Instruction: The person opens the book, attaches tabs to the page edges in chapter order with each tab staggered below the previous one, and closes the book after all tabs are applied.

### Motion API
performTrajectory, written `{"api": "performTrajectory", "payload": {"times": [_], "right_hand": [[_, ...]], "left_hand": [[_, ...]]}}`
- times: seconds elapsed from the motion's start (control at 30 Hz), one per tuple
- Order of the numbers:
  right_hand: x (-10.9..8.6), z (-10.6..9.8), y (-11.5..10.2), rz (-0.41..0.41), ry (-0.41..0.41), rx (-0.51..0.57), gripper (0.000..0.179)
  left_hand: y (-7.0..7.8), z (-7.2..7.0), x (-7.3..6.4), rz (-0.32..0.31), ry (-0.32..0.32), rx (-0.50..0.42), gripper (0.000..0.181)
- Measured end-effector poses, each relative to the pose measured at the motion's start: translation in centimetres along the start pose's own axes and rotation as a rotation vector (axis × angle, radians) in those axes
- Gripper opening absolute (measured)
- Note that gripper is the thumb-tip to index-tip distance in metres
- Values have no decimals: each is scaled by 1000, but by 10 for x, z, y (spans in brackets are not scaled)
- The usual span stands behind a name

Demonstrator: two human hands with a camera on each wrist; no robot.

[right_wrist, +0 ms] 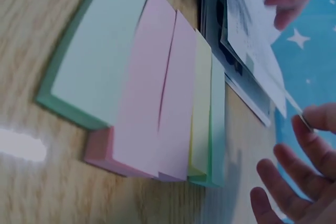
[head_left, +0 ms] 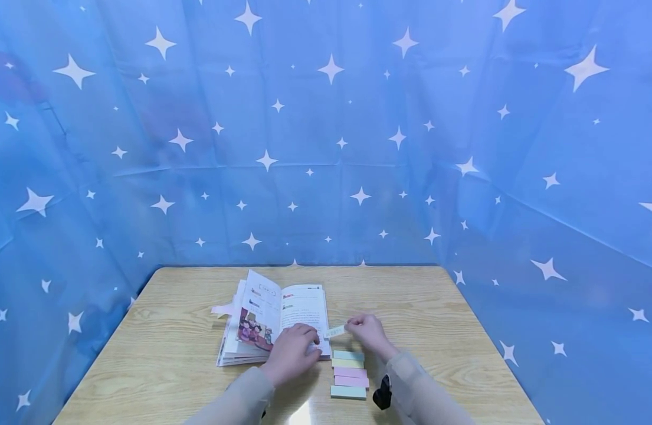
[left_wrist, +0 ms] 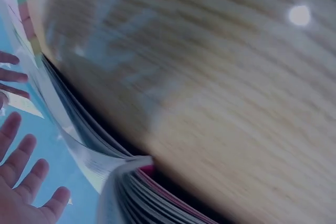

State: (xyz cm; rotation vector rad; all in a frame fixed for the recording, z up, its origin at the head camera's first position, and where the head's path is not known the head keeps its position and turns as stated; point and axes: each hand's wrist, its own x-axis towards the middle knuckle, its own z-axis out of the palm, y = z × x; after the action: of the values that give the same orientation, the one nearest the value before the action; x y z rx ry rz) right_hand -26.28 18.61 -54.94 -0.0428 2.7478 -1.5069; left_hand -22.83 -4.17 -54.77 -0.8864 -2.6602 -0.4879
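Note:
An open book (head_left: 303, 301) with printed text and a coloured picture lies on the table. My left hand (head_left: 292, 349) is over the lower part of its right page, fingers loosely spread; in the left wrist view this hand (left_wrist: 26, 182) shows separated fingers. Between thumb and forefinger my right hand (head_left: 369, 332) pinches one end of a pale green sticky note (head_left: 335, 332), whose other end meets the right page's edge. Nearer me, several sticky note pads (head_left: 350, 373) in green, yellow, pink and purple-pink sit in a column.
The wooden table (head_left: 437, 330) ends at a blue star-patterned curtain (head_left: 326, 147) behind and at both sides. A pink tab (head_left: 222, 309) sticks out from the book's left edge. A black object (head_left: 382, 393) is at my right wrist.

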Motion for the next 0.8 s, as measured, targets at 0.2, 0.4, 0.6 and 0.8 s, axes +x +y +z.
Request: {"api": "performTrajectory", "payload": {"times": [0.2,0.4,0.6,0.8], "right_hand": [[-3,3,1,41,-25,18,13],[-5,6,-1,67,-30,8,16],[-6,9,0,77,-30,-20,15],[-7,11,1,90,-40,-9,15]], "left_hand": [[-6,4,-3,-39,-46,21,36],[-7,10,-4,-48,-79,59,43],[-5,14,-4,-65,-134,73,46],[-1,14,-5,-74,-166,94,45]]}}
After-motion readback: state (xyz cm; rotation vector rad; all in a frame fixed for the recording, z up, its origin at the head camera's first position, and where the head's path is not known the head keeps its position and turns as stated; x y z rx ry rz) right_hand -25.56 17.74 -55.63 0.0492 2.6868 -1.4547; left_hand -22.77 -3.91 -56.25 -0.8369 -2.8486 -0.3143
